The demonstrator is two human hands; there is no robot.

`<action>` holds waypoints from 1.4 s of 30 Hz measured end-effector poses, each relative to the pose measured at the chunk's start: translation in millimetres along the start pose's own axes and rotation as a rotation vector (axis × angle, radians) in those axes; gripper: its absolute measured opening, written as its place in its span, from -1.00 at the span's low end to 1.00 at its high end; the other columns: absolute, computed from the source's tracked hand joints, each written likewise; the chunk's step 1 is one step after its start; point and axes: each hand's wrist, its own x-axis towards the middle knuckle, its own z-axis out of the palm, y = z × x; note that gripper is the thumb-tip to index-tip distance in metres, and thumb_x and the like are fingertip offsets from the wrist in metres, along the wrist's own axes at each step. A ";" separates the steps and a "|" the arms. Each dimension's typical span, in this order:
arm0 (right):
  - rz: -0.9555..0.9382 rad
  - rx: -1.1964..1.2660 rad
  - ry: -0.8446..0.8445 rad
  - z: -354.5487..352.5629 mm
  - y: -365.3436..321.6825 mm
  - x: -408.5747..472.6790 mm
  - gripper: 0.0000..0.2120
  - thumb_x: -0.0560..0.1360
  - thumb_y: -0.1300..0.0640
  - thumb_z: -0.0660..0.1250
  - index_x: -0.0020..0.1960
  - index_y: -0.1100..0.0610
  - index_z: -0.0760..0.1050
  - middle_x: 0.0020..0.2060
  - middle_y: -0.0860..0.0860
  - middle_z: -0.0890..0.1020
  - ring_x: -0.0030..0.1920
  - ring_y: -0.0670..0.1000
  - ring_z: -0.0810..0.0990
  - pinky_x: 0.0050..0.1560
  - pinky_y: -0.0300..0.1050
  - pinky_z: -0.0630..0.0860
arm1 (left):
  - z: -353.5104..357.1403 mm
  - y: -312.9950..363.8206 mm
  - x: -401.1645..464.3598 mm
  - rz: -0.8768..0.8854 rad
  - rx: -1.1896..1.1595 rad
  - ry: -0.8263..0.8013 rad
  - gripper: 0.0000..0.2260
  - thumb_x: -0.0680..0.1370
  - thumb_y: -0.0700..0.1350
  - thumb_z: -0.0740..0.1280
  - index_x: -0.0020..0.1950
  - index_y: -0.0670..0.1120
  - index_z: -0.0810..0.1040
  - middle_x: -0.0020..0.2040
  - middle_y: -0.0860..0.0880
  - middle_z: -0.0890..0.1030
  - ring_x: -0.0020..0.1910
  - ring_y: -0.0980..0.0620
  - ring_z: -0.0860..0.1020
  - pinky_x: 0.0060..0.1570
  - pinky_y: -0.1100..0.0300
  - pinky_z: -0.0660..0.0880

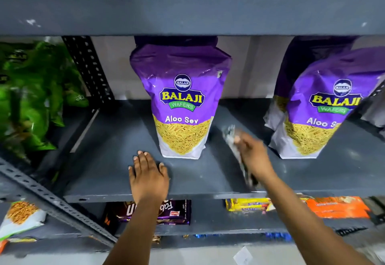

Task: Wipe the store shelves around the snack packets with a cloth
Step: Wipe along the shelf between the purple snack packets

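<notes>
Resting palm-down on the grey shelf (108, 160), the left hand (149, 176) lies flat with fingers spread, holding nothing, just in front of the middle packet (181, 102). The fingertips sit close to the packet's lower left corner without touching it.

The right hand (253, 155) grips the cloth (236, 150), fingers closed around it. The cloth is blurred; it hangs from the hand in a narrow strip and reaches the shelf surface between the middle packet and the right packet (320, 108).

Both purple packets stand upright on the shelf, well apart. The right packet has another like it just behind. Green packets (31, 98) fill the bay to the left, beyond a perforated upright (89, 69).

Below the shelf, a dark biscuit pack (177, 211), a yellow pack (248, 204) and an orange pack (337, 207) lie flat.
</notes>
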 end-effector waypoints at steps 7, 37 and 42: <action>-0.113 -0.463 -0.686 32.0 38.5 147.1 -0.47 0.47 -0.12 0.24 0.36 0.09 0.30 0.42 0.10 0.30 0.41 0.08 0.27 0.42 -0.05 0.18 | 4.7 -1.3 1.7 -0.009 0.018 0.037 -0.40 0.51 0.08 -0.22 0.49 -0.19 -0.03 0.54 -0.14 0.02 0.51 -0.08 -0.01 0.47 -0.01 -0.03; -0.032 -0.299 -0.239 -41.8 37.0 -55.8 -0.71 0.45 0.29 0.31 0.08 -0.02 0.56 0.03 0.03 0.66 0.06 0.03 0.57 -0.11 -0.33 0.35 | -0.5 0.9 0.0 -0.003 0.020 -0.028 -0.47 0.59 0.02 -0.07 0.49 -0.21 -0.07 0.54 -0.15 -0.02 0.51 -0.10 -0.04 0.47 -0.04 -0.06; 0.013 -0.126 0.016 -20.4 -0.1 26.4 -0.78 0.47 0.27 0.25 0.09 0.14 0.54 0.00 0.11 0.65 0.05 0.12 0.57 0.02 -0.32 0.45 | 1.3 -0.4 0.9 -0.001 0.015 -0.025 -0.46 0.59 0.02 -0.08 0.49 -0.21 -0.08 0.54 -0.16 -0.03 0.51 -0.11 -0.05 0.47 -0.04 -0.07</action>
